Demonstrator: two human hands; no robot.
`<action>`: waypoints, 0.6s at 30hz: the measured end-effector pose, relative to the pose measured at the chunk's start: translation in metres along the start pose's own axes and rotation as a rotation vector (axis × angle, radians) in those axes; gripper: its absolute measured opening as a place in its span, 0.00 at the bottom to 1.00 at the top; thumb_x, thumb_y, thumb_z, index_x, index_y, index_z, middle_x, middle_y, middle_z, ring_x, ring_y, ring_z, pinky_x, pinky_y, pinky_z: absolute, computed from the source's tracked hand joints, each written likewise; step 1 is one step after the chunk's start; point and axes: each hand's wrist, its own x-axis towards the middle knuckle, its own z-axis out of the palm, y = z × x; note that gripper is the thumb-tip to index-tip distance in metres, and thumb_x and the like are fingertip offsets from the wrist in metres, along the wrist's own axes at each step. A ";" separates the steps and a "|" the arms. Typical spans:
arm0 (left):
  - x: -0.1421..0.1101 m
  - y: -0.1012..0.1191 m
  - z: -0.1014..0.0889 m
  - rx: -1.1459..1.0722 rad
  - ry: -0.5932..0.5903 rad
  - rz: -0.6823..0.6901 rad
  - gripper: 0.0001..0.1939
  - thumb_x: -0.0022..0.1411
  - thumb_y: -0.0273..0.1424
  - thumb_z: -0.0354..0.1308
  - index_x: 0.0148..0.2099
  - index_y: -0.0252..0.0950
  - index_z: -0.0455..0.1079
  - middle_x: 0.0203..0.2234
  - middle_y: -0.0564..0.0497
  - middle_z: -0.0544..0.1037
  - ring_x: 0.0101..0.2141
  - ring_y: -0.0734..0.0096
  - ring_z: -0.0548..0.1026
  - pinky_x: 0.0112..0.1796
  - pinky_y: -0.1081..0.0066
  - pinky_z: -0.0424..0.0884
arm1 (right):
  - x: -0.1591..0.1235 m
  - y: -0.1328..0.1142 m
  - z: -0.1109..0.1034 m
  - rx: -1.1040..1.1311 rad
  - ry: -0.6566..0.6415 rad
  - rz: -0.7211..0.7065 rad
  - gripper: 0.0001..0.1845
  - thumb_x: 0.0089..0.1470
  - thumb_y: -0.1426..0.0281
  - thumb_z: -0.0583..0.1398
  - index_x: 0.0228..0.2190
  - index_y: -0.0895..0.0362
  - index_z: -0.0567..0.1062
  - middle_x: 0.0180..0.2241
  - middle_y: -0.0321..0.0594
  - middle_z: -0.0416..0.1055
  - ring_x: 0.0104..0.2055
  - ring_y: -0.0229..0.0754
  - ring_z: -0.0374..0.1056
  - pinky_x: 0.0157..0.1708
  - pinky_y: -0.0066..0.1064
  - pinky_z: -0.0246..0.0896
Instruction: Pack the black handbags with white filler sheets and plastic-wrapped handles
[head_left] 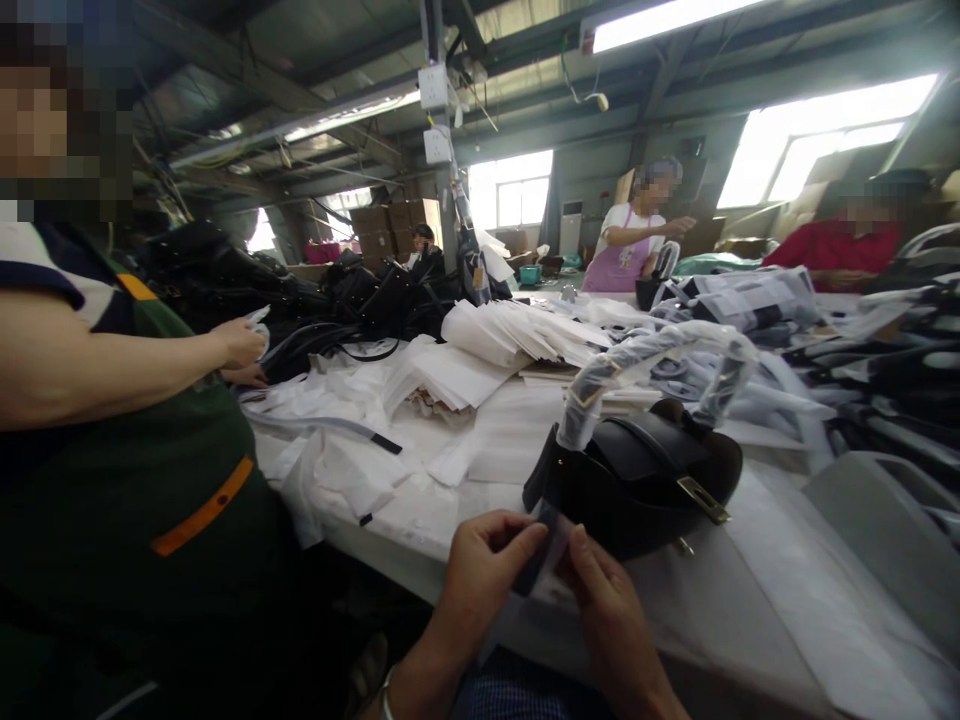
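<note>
Close to the table's front edge, my left hand [487, 565] pinches a small dark, partly see-through plastic piece [541, 560] between thumb and fingers. My right hand [606, 592] has its thumb and fingers closed on the other side of the same piece. Just beyond my hands stands a black handbag [622, 490]. Clear wrap covers its arched handle [652, 345], and a gold-coloured clasp [703, 499] shows at its front. The piece overlaps the bag's lower left side in view; whether it touches the bag I cannot tell.
White paper sheets [495, 350] are piled mid-table. Black bags [375, 300] heap at the back left, wrapped straps and dark parts [892, 370] at the right. A grey plastic bin [885, 530] stands right. A co-worker in a green apron [135, 500] is close on the left; others work beyond.
</note>
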 end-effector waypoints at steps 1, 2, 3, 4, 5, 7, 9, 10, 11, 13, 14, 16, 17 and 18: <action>0.006 0.002 0.001 -0.005 -0.016 0.004 0.19 0.53 0.43 0.69 0.37 0.31 0.80 0.28 0.46 0.83 0.29 0.67 0.78 0.31 0.73 0.70 | 0.002 0.001 -0.002 -0.004 -0.004 0.005 0.27 0.60 0.49 0.58 0.46 0.57 0.81 0.45 0.46 0.79 0.47 0.52 0.73 0.51 0.39 0.66; 0.011 0.004 0.003 -0.011 -0.034 0.009 0.19 0.52 0.43 0.70 0.36 0.30 0.80 0.29 0.46 0.83 0.29 0.66 0.78 0.31 0.73 0.70 | 0.005 0.002 -0.004 -0.020 -0.008 0.006 0.28 0.60 0.48 0.57 0.45 0.58 0.81 0.44 0.46 0.79 0.47 0.52 0.73 0.50 0.39 0.67; 0.017 0.006 0.003 -0.018 -0.054 0.012 0.19 0.52 0.43 0.70 0.36 0.30 0.80 0.29 0.45 0.83 0.29 0.66 0.78 0.32 0.72 0.71 | 0.006 0.002 -0.006 -0.048 -0.009 0.004 0.29 0.61 0.48 0.56 0.44 0.58 0.81 0.44 0.46 0.79 0.46 0.52 0.74 0.48 0.38 0.68; 0.022 0.006 0.004 -0.026 -0.073 0.014 0.20 0.52 0.43 0.70 0.36 0.30 0.80 0.29 0.45 0.83 0.30 0.66 0.78 0.32 0.72 0.71 | 0.008 0.002 -0.008 -0.095 -0.009 -0.002 0.30 0.61 0.47 0.55 0.44 0.59 0.81 0.43 0.46 0.79 0.44 0.52 0.74 0.46 0.37 0.69; 0.028 0.006 0.004 -0.035 -0.092 0.013 0.20 0.51 0.44 0.70 0.36 0.30 0.80 0.29 0.45 0.83 0.29 0.66 0.78 0.33 0.72 0.71 | 0.008 0.001 -0.011 -0.166 -0.006 -0.016 0.31 0.60 0.46 0.54 0.44 0.59 0.81 0.41 0.46 0.80 0.43 0.52 0.75 0.44 0.37 0.70; 0.037 0.005 0.005 -0.051 -0.121 0.007 0.20 0.51 0.44 0.70 0.35 0.30 0.79 0.29 0.45 0.83 0.29 0.67 0.78 0.32 0.72 0.71 | 0.008 -0.005 -0.018 -0.355 0.024 -0.087 0.30 0.60 0.47 0.55 0.44 0.57 0.81 0.38 0.44 0.81 0.40 0.52 0.76 0.41 0.35 0.71; 0.044 0.004 0.007 -0.063 -0.128 0.003 0.21 0.51 0.45 0.70 0.35 0.30 0.79 0.28 0.45 0.83 0.28 0.68 0.77 0.31 0.73 0.70 | 0.007 -0.013 -0.026 -0.531 0.090 -0.199 0.26 0.59 0.48 0.57 0.43 0.54 0.82 0.38 0.43 0.81 0.38 0.50 0.77 0.40 0.33 0.70; 0.047 0.003 0.008 -0.068 -0.124 0.004 0.21 0.51 0.45 0.70 0.35 0.30 0.79 0.28 0.46 0.83 0.28 0.69 0.77 0.31 0.74 0.70 | 0.006 -0.018 -0.029 -0.595 0.132 -0.250 0.24 0.59 0.49 0.57 0.42 0.53 0.82 0.38 0.42 0.81 0.37 0.49 0.77 0.40 0.31 0.70; 0.050 0.003 0.009 -0.073 -0.121 0.006 0.21 0.51 0.46 0.70 0.35 0.31 0.79 0.28 0.46 0.82 0.27 0.70 0.76 0.30 0.75 0.69 | 0.006 -0.023 -0.032 -0.639 0.168 -0.284 0.23 0.59 0.50 0.57 0.40 0.52 0.82 0.36 0.41 0.82 0.36 0.47 0.77 0.39 0.30 0.70; 0.052 0.003 0.012 -0.078 -0.119 0.011 0.21 0.52 0.46 0.69 0.35 0.31 0.79 0.27 0.47 0.82 0.26 0.71 0.75 0.29 0.75 0.68 | 0.007 -0.032 -0.035 -0.697 0.206 -0.290 0.22 0.58 0.50 0.57 0.38 0.52 0.83 0.31 0.39 0.81 0.32 0.45 0.77 0.36 0.29 0.69; 0.053 0.003 0.013 -0.078 -0.119 0.014 0.21 0.53 0.46 0.69 0.35 0.31 0.79 0.27 0.47 0.81 0.26 0.72 0.75 0.28 0.75 0.67 | 0.008 -0.034 -0.035 -0.715 0.203 -0.272 0.22 0.58 0.50 0.58 0.37 0.52 0.83 0.28 0.38 0.81 0.30 0.45 0.77 0.35 0.28 0.69; 0.053 0.004 0.015 -0.071 -0.109 0.027 0.21 0.55 0.47 0.67 0.35 0.31 0.79 0.26 0.48 0.80 0.26 0.71 0.74 0.28 0.75 0.66 | 0.010 -0.036 -0.033 -0.738 0.178 -0.228 0.22 0.56 0.50 0.59 0.39 0.52 0.83 0.24 0.37 0.79 0.28 0.45 0.76 0.33 0.28 0.69; 0.052 0.004 0.015 -0.062 -0.099 0.036 0.21 0.56 0.47 0.66 0.35 0.32 0.79 0.26 0.48 0.80 0.26 0.71 0.73 0.28 0.75 0.66 | 0.011 -0.036 -0.031 -0.744 0.163 -0.206 0.22 0.56 0.50 0.59 0.40 0.52 0.83 0.23 0.36 0.79 0.27 0.45 0.76 0.32 0.28 0.68; 0.052 0.004 0.014 -0.050 -0.087 0.048 0.21 0.57 0.47 0.65 0.35 0.32 0.80 0.26 0.48 0.80 0.27 0.70 0.73 0.28 0.74 0.66 | 0.012 -0.036 -0.028 -0.744 0.155 -0.187 0.23 0.56 0.50 0.59 0.41 0.52 0.83 0.22 0.36 0.78 0.27 0.45 0.76 0.31 0.28 0.68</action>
